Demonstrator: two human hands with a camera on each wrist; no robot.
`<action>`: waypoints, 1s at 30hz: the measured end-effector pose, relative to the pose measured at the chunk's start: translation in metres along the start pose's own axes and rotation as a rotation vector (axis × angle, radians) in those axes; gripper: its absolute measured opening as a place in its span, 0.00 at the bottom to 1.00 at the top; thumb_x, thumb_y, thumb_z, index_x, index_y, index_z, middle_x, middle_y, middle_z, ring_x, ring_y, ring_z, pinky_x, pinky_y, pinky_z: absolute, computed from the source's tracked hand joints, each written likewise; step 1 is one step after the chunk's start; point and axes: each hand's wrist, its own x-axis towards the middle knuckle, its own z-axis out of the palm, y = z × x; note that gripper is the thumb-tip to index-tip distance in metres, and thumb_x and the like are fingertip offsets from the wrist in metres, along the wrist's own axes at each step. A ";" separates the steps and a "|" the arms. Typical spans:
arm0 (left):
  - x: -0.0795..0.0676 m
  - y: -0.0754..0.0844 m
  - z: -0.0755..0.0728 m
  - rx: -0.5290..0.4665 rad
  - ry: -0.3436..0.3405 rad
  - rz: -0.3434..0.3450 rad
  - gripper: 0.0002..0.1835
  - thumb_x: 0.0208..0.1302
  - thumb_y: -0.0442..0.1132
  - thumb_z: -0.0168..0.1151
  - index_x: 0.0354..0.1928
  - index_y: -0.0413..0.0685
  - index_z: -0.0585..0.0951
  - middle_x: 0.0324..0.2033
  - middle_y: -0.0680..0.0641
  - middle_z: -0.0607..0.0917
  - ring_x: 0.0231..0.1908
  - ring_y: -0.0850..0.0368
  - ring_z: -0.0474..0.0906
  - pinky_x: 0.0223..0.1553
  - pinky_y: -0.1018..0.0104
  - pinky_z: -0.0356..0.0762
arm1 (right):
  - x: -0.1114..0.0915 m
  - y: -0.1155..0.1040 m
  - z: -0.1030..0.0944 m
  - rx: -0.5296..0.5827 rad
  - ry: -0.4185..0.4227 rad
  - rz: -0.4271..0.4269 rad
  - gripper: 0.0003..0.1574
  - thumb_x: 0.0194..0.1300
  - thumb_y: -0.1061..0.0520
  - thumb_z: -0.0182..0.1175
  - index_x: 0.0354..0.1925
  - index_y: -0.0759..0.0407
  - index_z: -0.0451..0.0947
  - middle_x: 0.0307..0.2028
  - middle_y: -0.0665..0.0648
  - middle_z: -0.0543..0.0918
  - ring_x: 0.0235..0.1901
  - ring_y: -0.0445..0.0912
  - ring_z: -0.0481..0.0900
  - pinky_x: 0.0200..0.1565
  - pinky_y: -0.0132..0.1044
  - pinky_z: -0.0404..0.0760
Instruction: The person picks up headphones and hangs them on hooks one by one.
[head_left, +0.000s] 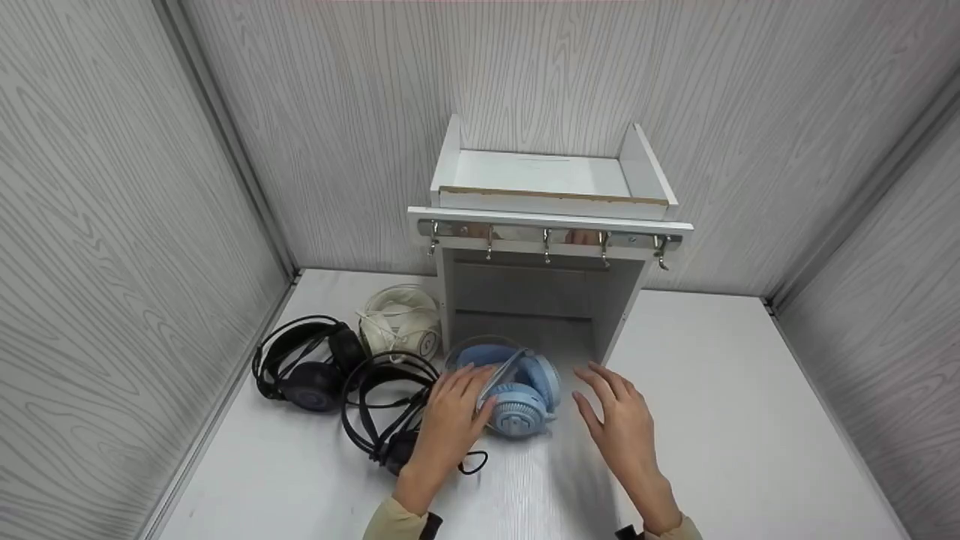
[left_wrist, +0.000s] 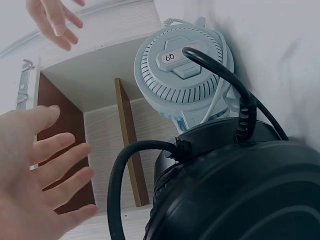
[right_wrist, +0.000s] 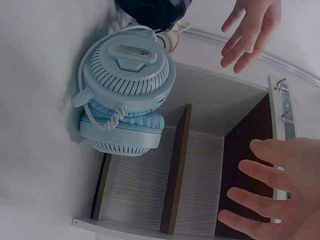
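Observation:
Light blue headphones (head_left: 517,416) lie on the white table before the opening of a small white cabinet. My left hand (head_left: 450,416) hovers at their left side with fingers spread; in the head view its fingertips overlap the headband. On the other side my right hand (head_left: 624,424) is held apart from them, fingers loosely bent and nothing in its grasp. Both wrist views show the hands with spread fingers, holding nothing. Black headphones (head_left: 400,450) lie under and left of my left forearm, partly hidden by it. Their ear cup (left_wrist: 245,195) looms large in the left wrist view.
The cabinet (head_left: 619,300) carries a rail with several metal hooks (head_left: 547,244) along its front edge and an open tray (head_left: 540,176) on top. Another pair of black headphones (head_left: 311,386) and white headphones (head_left: 412,330) lie to the left. Grey wood-grain walls (head_left: 345,150) enclose the table.

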 end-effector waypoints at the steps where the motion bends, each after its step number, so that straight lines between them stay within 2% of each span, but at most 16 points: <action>1: 0.000 0.000 -0.001 -0.008 0.032 0.007 0.20 0.64 0.46 0.62 0.57 0.54 0.78 0.51 0.52 0.83 0.56 0.52 0.77 0.59 0.49 0.72 | 0.001 0.000 -0.001 0.007 0.019 -0.006 0.22 0.56 0.53 0.69 0.51 0.46 0.80 0.51 0.53 0.82 0.48 0.53 0.81 0.46 0.49 0.80; 6: 0.001 -0.002 -0.005 -0.079 0.141 -0.004 0.12 0.63 0.41 0.63 0.49 0.55 0.82 0.42 0.53 0.86 0.40 0.56 0.83 0.42 0.60 0.80 | 0.006 -0.001 -0.005 0.006 0.096 -0.033 0.15 0.56 0.55 0.69 0.44 0.46 0.83 0.40 0.47 0.85 0.37 0.46 0.83 0.34 0.38 0.82; 11: 0.000 -0.006 -0.011 -0.127 0.202 -0.061 0.08 0.66 0.41 0.59 0.44 0.56 0.84 0.33 0.56 0.86 0.28 0.65 0.81 0.26 0.71 0.77 | 0.015 -0.001 -0.012 0.037 0.183 -0.053 0.11 0.56 0.56 0.69 0.40 0.49 0.84 0.34 0.47 0.85 0.31 0.44 0.82 0.27 0.37 0.78; 16: -0.001 -0.013 -0.018 -0.103 0.243 -0.124 0.07 0.66 0.42 0.60 0.42 0.57 0.85 0.28 0.59 0.84 0.24 0.70 0.78 0.22 0.75 0.72 | 0.028 0.000 -0.020 0.060 0.281 -0.062 0.07 0.56 0.57 0.69 0.37 0.52 0.84 0.32 0.48 0.85 0.32 0.44 0.82 0.28 0.38 0.78; 22: -0.005 -0.020 -0.022 -0.091 0.268 -0.175 0.06 0.66 0.43 0.60 0.41 0.59 0.85 0.24 0.61 0.82 0.20 0.71 0.72 0.20 0.76 0.68 | 0.043 0.003 -0.032 0.063 0.334 -0.068 0.07 0.58 0.58 0.67 0.38 0.54 0.84 0.32 0.51 0.85 0.33 0.46 0.81 0.28 0.38 0.76; 30: -0.011 -0.029 -0.024 -0.072 0.283 -0.202 0.05 0.65 0.43 0.61 0.38 0.59 0.85 0.25 0.59 0.85 0.21 0.70 0.78 0.22 0.73 0.74 | 0.065 0.006 -0.043 0.072 0.395 -0.057 0.09 0.62 0.57 0.64 0.42 0.55 0.83 0.37 0.56 0.84 0.37 0.50 0.80 0.32 0.41 0.77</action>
